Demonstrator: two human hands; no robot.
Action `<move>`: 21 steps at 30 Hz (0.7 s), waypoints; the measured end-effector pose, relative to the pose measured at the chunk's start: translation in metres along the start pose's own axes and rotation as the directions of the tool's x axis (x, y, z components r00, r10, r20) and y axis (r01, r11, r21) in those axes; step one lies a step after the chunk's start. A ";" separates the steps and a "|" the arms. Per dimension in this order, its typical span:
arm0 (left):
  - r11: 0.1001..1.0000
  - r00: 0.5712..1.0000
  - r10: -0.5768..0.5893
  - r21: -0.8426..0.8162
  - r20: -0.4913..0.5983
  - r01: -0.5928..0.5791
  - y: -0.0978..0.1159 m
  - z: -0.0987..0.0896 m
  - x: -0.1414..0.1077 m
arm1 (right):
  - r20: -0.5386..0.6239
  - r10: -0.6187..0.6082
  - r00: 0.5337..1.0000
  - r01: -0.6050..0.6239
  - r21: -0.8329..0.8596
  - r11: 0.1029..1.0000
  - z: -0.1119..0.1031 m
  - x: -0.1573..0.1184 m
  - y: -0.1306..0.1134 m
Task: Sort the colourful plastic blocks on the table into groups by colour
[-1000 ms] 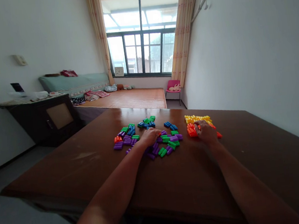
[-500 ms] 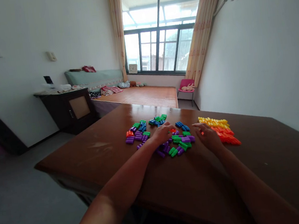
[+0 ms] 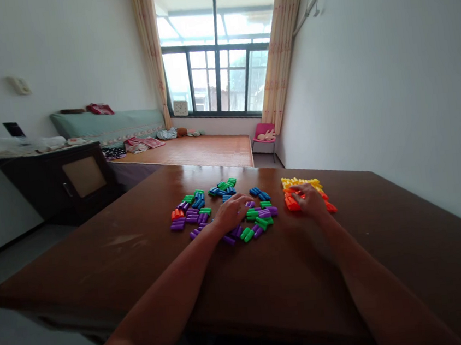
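My left hand is over the middle of a loose pile of small ribbed plastic pieces, its fingers stretched out and apart. Around it lie purple pieces, green pieces and blue pieces, with one orange-red piece at the pile's left side. To the right, my right hand has its thumb and fingers closed on an orange piece at the left end of the orange rows. Yellow pieces lie in rows just behind. The hand partly hides the orange rows.
The brown table fills the foreground. Beyond it are a bed, a pink chair with a soft toy, and a window. A dark cabinet stands at the left, under cluttered items.
The view has swung to the right. My right hand has moved from beside the pile onto the orange rows, where an orange piece now shows at the left end. My left hand remains over the pile.
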State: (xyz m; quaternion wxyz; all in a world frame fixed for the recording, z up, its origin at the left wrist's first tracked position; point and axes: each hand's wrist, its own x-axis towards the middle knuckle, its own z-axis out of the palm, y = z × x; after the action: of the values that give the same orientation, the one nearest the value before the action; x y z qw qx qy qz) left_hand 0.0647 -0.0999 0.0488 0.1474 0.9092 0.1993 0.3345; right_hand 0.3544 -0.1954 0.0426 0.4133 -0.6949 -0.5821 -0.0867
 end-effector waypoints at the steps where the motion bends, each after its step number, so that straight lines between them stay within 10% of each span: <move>1: 1.000 1.000 -0.003 0.005 0.000 0.003 -0.002 0.000 0.000 | -0.051 0.076 0.996 -0.079 -0.076 0.994 -0.010 0.002 0.018; 5: 0.999 1.000 -0.004 0.049 0.012 0.004 -0.009 0.003 0.000 | -0.100 0.298 0.949 -0.313 -0.248 0.917 -0.030 0.001 0.067; 13: 0.890 0.944 -0.278 0.323 -0.178 0.323 -0.035 -0.046 -0.002 | -0.091 0.221 0.971 -0.238 -0.431 0.870 -0.019 -0.011 0.066; 16: 0.663 0.811 -0.502 0.468 -0.302 0.585 -0.060 -0.083 -0.018 | -0.167 0.176 0.970 -0.231 -0.422 0.877 -0.017 -0.009 0.063; 21: 0.280 0.447 -0.867 0.526 -0.220 0.803 -0.095 -0.118 -0.045 | -0.207 0.041 0.978 -0.122 -0.397 0.910 -0.007 -0.007 0.056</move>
State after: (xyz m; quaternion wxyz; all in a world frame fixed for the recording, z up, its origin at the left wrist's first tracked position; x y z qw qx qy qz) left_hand -0.0704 -0.0211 0.0723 0.0363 0.6831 0.7248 0.0819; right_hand 0.4042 -0.2046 0.0165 0.3172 -0.7777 -0.4786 -0.2559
